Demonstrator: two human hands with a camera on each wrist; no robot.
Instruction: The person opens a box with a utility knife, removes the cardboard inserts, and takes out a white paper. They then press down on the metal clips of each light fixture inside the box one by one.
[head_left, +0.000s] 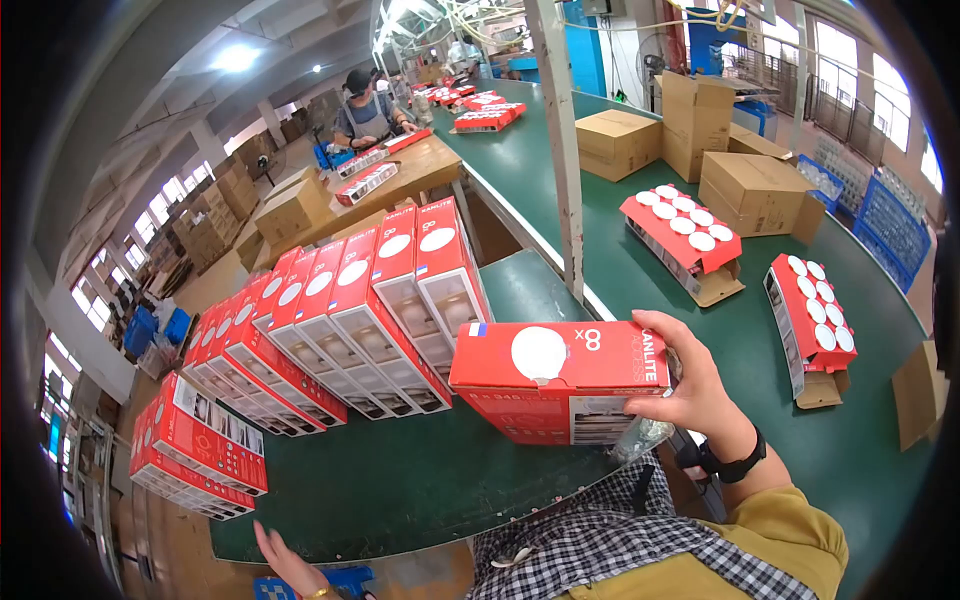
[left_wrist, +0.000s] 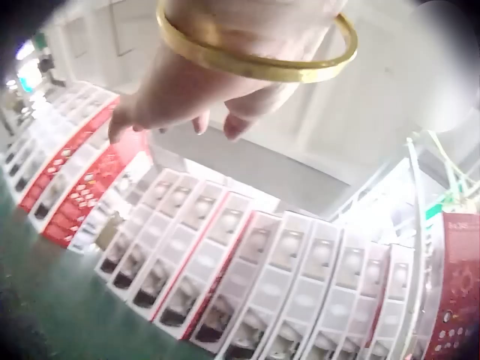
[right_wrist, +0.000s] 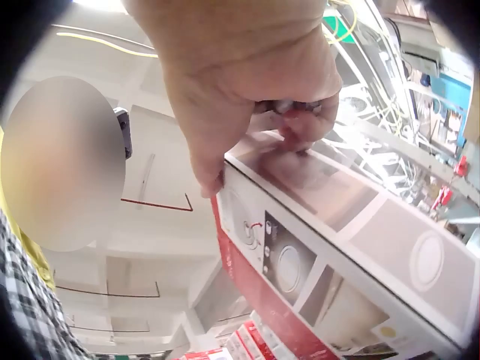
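At the near edge of the green counter [head_left: 400,495], a red lamp carton [head_left: 545,380] printed with a white disc and "x8" is held by the right hand [head_left: 695,385]. Its right-hand end is gripped, with the fingers curled over one side and the thumb set against the other. Clear plastic [head_left: 642,438] is noted just beside that end, below the hand. The left hand [head_left: 290,565] is seen with its fingers extended and apart, and nothing is held by it; it is positioned off the left end of the counter, near a pair of red cartons [head_left: 200,450].

Behind the held carton, a slanting row of red-and-white cartons [head_left: 350,300] is stood side by side, pictured panels facing outward. On the long green worktop [head_left: 640,300] to the right, two opened red packs [head_left: 685,240] are laid, round white tops exposed. Brown cardboard boxes [head_left: 755,190] are placed beyond them. At a wooden table [head_left: 420,170] in the background, more red cartons are seen before a seated person [head_left: 368,115].
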